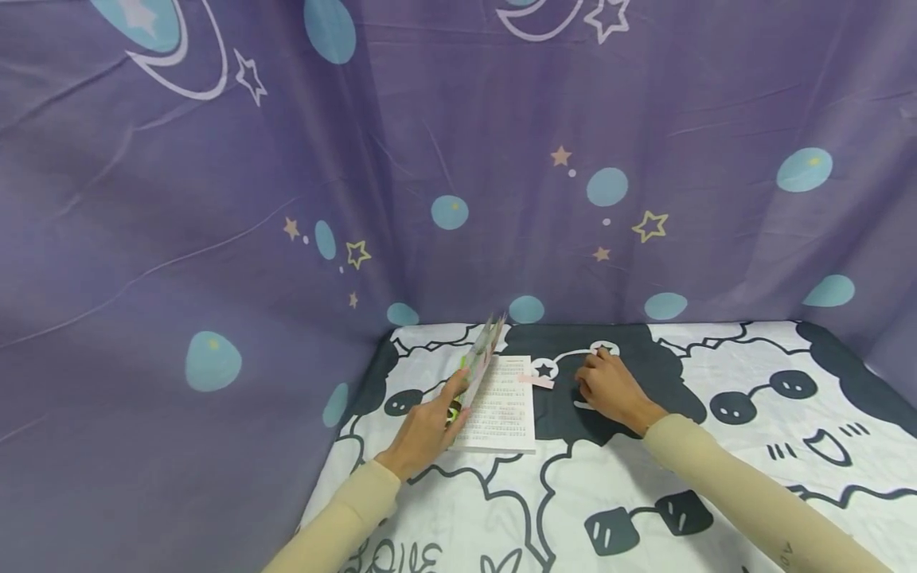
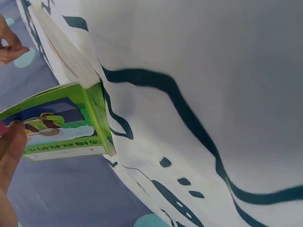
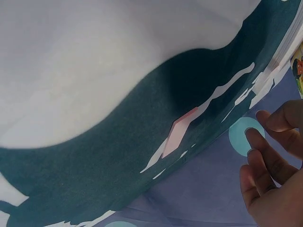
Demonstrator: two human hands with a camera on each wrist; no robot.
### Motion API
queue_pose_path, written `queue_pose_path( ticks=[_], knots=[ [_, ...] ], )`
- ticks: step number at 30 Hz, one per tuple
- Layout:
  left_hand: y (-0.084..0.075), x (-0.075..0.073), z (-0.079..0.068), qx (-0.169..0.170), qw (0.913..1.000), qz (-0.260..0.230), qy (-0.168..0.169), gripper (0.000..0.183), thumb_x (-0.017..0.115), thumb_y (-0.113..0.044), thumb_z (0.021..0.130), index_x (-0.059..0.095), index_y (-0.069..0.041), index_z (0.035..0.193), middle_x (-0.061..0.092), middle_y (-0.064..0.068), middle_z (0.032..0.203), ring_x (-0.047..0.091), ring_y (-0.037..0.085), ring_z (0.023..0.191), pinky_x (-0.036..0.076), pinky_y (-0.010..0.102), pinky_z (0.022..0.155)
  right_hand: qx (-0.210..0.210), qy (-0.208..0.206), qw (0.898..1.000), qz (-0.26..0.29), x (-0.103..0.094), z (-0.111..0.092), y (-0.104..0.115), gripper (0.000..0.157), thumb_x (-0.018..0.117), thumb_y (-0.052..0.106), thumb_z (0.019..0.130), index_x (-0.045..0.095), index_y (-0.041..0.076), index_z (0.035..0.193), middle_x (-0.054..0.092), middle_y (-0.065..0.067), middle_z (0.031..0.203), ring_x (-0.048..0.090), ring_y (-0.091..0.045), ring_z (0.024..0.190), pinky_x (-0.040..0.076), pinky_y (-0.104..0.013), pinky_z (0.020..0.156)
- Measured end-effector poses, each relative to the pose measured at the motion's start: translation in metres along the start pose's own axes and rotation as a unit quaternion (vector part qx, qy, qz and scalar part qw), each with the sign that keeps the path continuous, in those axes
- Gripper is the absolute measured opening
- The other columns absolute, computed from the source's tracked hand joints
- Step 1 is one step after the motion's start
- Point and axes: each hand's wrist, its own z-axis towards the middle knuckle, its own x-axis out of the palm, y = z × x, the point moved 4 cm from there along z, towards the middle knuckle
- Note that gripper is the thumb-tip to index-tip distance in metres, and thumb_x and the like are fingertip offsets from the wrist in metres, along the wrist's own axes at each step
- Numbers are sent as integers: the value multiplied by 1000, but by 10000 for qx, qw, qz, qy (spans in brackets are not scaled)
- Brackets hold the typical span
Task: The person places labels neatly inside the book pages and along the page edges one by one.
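My left hand [image 1: 426, 426] holds up the front cover and some pages of a green-covered book [image 1: 501, 406], thumb on the cover picture in the left wrist view. A printed page lies face up to the right of the raised part. A pink paper strip [image 1: 539, 382] sticks out past that page's right edge. To the right of the book, my right hand [image 1: 612, 390] is over the dark patch of the cloth, fingers loosely bent with nothing visible between them. Below it, a small pink paper slip [image 3: 179, 133] lies on the cloth in the right wrist view.
A white cloth [image 1: 494, 517] with black sheep and sunglasses drawings covers the surface under the book. Behind and to the left hangs a purple curtain [image 1: 466, 270] with stars and blue spots, meeting the cloth's far edge.
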Motion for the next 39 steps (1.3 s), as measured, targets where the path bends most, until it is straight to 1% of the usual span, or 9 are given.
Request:
queue_pose_path(
  ticks=[2, 7, 11, 17, 19, 22, 27, 31, 39],
  knots=[
    [1, 2, 2, -135, 9999, -82, 37, 83, 79, -9, 91, 32, -7, 160, 71, 14, 125, 74, 17, 80, 58, 24, 61, 46, 4, 10000, -10, -1, 0, -2, 11, 78, -2, 78, 79, 5, 86, 65, -9, 82, 51, -28, 77, 49, -44, 68],
    [-1, 8, 3, -13, 9993, -6, 366, 67, 81, -16, 91, 50, -8, 150, 67, 10, 132, 72, 21, 106, 62, 31, 79, 264, 42, 9996, 2, -2, -3, -3, 9, 81, 7, 81, 79, 7, 90, 66, -8, 86, 51, -27, 79, 49, -47, 67],
    [-2, 15, 1, -3, 9970, 28, 776, 58, 79, -20, 93, 57, -9, 145, 62, 9, 139, 65, 25, 121, 59, 35, 93, 315, 60, 9995, -19, -4, -5, 0, 21, 87, 23, 82, 79, 7, 95, 67, -8, 89, 50, -27, 80, 48, -46, 64],
    [-2, 24, 0, -333, 9912, 126, 1274, 59, 75, -29, 97, 55, -13, 150, 58, 11, 145, 60, 26, 128, 56, 39, 100, 146, 157, 9997, 66, -7, -14, 12, 37, 90, 41, 79, 80, 8, 92, 63, -5, 86, 50, -25, 79, 47, -46, 64],
    [-1, 26, 0, -458, 9879, 112, 1475, 60, 74, -32, 98, 53, -13, 151, 55, 12, 148, 58, 26, 130, 55, 40, 102, 67, 209, 9997, 128, -7, -17, 16, 39, 90, 43, 79, 80, 8, 92, 63, -4, 86, 50, -24, 79, 47, -45, 64],
    [-1, 29, -1, -520, 9831, 118, 1753, 62, 74, -33, 97, 53, -12, 152, 53, 13, 150, 57, 27, 131, 53, 41, 103, -2, 290, 9995, 136, -8, -21, 20, 41, 90, 45, 78, 80, 8, 93, 63, -4, 87, 49, -22, 78, 45, -42, 63],
    [-2, 35, -1, -303, 9745, 131, 2220, 65, 75, -38, 96, 53, -11, 151, 49, 14, 154, 52, 31, 136, 49, 44, 108, 45, 464, 9989, 95, -10, -28, 19, 40, 90, 44, 77, 81, 9, 95, 64, -4, 89, 49, -22, 79, 47, -41, 64],
    [-3, 40, -1, -189, 9675, -8, 2522, 66, 74, -39, 96, 54, -8, 150, 47, 15, 156, 48, 32, 139, 45, 45, 113, 178, 506, 9985, 98, -13, -32, 14, 40, 90, 44, 78, 81, 9, 95, 64, -3, 90, 49, -22, 80, 48, -44, 65],
    [-2, 48, -6, -225, 9514, 305, 3056, 61, 66, -44, 101, 55, -9, 149, 49, 12, 154, 47, 29, 139, 40, 44, 116, 277, 464, 9984, 158, -15, -35, 10, 41, 88, 46, 80, 80, 10, 99, 67, -5, 93, 51, -24, 83, 45, -43, 66]
  ],
)
